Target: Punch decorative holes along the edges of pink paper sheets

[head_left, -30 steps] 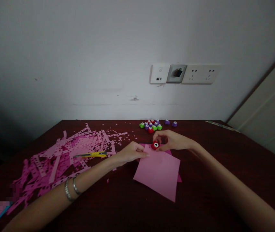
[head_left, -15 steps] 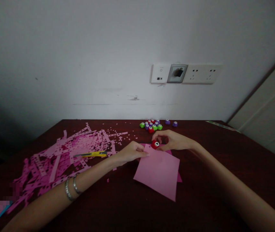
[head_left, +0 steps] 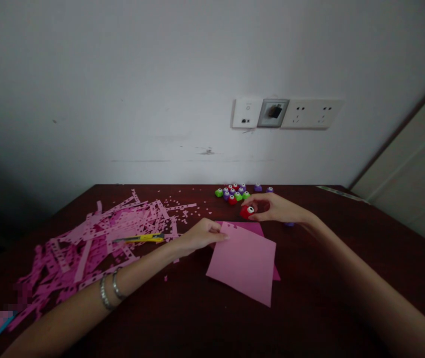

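Observation:
My left hand (head_left: 209,233) pinches the top left corner of a light pink sheet of paper (head_left: 244,266). Small cut-outs show along the sheet's upper edge. Partly beneath it is a darker pink sheet (head_left: 252,227). Just past that edge, my right hand (head_left: 268,208) is closed around a red craft punch (head_left: 248,212) with a white, dark-centred top. The punch is apart from the paper. Beyond it sits a cluster of similar red, green and purple punches (head_left: 232,193).
Punched pink paper strips (head_left: 85,253) lie heaped at the left, with a yellow utility knife (head_left: 143,238) on them. Two purple punches (head_left: 258,187) stand near the wall, and a purple item (head_left: 289,224) shows under my right wrist. Sockets (head_left: 305,114) are on the wall.
My right hand has drawn the red punch off the sheet's upper edge, moving away and slightly right. Cut-outs now show there. My left hand stays on the corner.

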A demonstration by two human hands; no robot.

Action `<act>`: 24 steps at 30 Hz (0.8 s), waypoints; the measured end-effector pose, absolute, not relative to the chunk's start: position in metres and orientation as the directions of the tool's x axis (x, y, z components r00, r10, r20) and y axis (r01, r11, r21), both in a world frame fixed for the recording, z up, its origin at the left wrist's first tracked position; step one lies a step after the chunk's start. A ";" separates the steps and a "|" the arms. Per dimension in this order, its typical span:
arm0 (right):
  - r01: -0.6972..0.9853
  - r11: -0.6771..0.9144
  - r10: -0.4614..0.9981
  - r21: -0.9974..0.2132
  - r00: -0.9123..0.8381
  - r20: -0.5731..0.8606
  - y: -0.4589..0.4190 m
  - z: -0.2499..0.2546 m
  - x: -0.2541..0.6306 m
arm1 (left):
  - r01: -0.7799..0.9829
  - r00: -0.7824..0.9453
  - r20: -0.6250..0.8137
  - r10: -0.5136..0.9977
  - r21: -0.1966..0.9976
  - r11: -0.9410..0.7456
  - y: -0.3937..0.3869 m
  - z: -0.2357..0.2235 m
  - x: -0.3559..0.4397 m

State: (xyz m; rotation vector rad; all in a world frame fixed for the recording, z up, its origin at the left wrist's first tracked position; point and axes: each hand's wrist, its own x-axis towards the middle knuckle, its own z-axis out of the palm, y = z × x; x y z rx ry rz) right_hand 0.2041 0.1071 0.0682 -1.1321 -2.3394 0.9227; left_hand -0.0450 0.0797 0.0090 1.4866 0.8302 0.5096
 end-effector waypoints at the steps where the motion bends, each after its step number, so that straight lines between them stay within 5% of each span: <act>1: 0.566 0.454 0.808 -0.688 -0.588 0.050 0.108 0.070 0.207 | 0.193 0.639 -0.151 0.754 0.981 0.032 0.080 0.008 -0.045; 5: 0.668 0.431 0.862 -0.607 -0.504 0.057 0.108 0.080 0.226 | 0.417 0.543 -0.012 0.840 0.872 -0.258 0.077 0.007 -0.046; 9: 0.761 0.334 0.926 -0.556 -0.375 0.044 0.107 0.087 0.256 | 0.625 0.617 0.315 0.721 0.361 -0.692 0.061 0.018 -0.045; 12: 0.792 0.281 0.949 -0.542 -0.314 0.033 0.104 0.085 0.282 | 0.448 0.859 0.201 0.471 0.152 -0.881 0.045 0.026 -0.043; 16: 0.832 0.230 0.964 -0.505 -0.265 0.002 0.097 0.071 0.317 | 0.326 0.940 0.054 0.337 0.154 -0.933 0.035 0.023 -0.040; 24: 0.870 0.159 0.972 -0.466 -0.221 -0.081 0.089 0.031 0.351 | 0.460 0.886 -0.049 0.460 0.216 -0.862 0.040 0.011 -0.042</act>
